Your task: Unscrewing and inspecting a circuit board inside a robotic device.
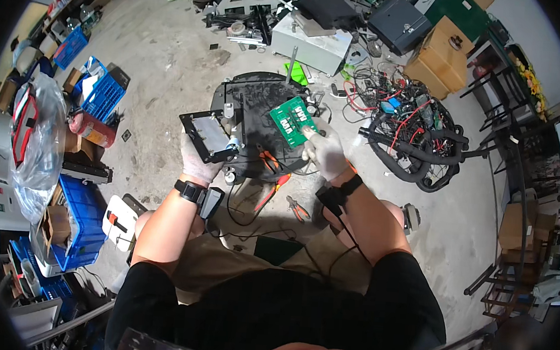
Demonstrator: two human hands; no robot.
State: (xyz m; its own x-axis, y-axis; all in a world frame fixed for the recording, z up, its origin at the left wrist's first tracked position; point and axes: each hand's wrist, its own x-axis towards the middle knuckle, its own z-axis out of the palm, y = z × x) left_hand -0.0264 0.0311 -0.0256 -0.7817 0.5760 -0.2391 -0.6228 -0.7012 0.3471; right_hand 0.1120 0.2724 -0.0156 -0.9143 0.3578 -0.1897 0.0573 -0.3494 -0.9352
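The landmark is the round top [257, 101], which is black and dusty. Over its left edge, the left hand [197, 163], gloved, is closed around the near side of the frame [209, 135]; its fingers underneath are hidden. Over its right part, the right hand [326, 154] pinches the green board [293, 122] by one corner. The step in hand seems to be handling board and frame separately, as they are well apart. The next move, I judge, calls for firm support of the frame and careful edge holding of the board, clear of the pliers [268, 161] at the top's near edge.
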